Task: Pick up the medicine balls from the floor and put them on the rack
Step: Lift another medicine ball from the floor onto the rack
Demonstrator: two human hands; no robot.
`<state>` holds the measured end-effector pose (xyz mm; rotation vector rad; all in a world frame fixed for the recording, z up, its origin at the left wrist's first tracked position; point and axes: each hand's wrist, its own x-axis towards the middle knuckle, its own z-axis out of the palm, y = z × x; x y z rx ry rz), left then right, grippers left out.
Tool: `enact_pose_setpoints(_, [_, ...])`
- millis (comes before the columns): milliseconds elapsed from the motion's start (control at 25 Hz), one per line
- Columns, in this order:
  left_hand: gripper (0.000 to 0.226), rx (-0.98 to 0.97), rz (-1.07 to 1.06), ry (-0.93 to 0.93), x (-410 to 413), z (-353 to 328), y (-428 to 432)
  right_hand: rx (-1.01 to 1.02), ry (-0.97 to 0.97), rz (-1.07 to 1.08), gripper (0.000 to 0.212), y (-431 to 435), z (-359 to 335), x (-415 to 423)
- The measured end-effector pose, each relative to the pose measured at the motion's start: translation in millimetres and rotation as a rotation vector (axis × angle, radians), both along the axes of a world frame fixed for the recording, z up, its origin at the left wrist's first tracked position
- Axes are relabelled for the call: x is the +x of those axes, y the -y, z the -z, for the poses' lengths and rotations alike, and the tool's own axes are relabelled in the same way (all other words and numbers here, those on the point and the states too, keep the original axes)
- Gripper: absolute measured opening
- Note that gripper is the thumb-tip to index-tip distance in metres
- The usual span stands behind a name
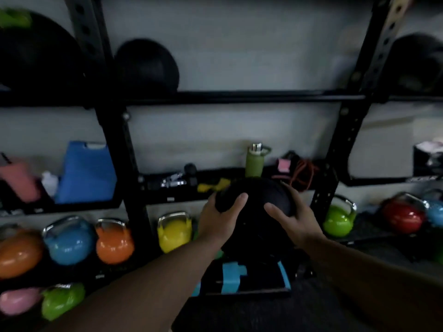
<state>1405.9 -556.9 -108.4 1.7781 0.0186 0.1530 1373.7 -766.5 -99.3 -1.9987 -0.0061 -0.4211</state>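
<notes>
Black round medicine ball point(257, 197) is gripped between left hand point(221, 220) and right hand point(293, 220), fingers point(239, 200) curled round it, and is best raised evenly onto the black steel rack point(239, 95).

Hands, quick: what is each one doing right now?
Left hand: grips the black medicine ball on its left side.
Right hand: grips the same ball on its right side.

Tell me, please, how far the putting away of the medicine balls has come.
Done: three dark balls already sit on the top shelf, at left, middle and right. In hand: the left hand and right hand grip a black medicine ball in front of the rack, below that shelf. Left: setting it on the rack; whether more balls wait is out of view.
</notes>
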Motion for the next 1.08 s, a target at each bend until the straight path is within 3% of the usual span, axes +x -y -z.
enact_pose_setpoints(160, [0.089, -0.043, -0.002, 0.219, 0.9, -163.0, -29.1, -0.046, 0.217, 0.020, 0.102, -31.7, -164.2, -2.1])
enact_pose_setpoints(400, [0.083, -0.049, 0.049, 0.443, -6.3, -298.8, -68.8, -0.025, 0.412, 0.015, 0.109, -70.6, -285.0, -11.7])
enact_pose_setpoints(560, [0.098, -0.035, 0.047, 0.469, 12.6, -332.4, -69.6, -0.040, 0.442, 0.014, 0.111, -69.0, -319.8, 9.8])
enact_pose_setpoints(680, [0.083, -0.047, 0.032, 0.510, 43.0, -340.9, -60.8, -0.039, 0.466, -0.018, 0.118, -59.2, -328.2, 48.8])
enact_pose_setpoints(760, [0.076, -0.021, 0.013, 0.550, 74.9, -352.4, -51.6, -0.005, 0.501, -0.028, 0.121, -49.2, -331.4, 90.9])
enact_pose_setpoints(1000, [0.093, 0.073, -0.159, 0.531, 208.4, -374.9, -36.0, 0.135, 0.525, -0.170, 0.119, -36.8, -351.9, 255.5])
enact_pose_setpoints(1080, [0.087, 0.211, -0.224, 0.538, 258.4, -371.1, -39.5, 0.161, 0.478, -0.203, 0.120, -47.8, -348.7, 317.0])
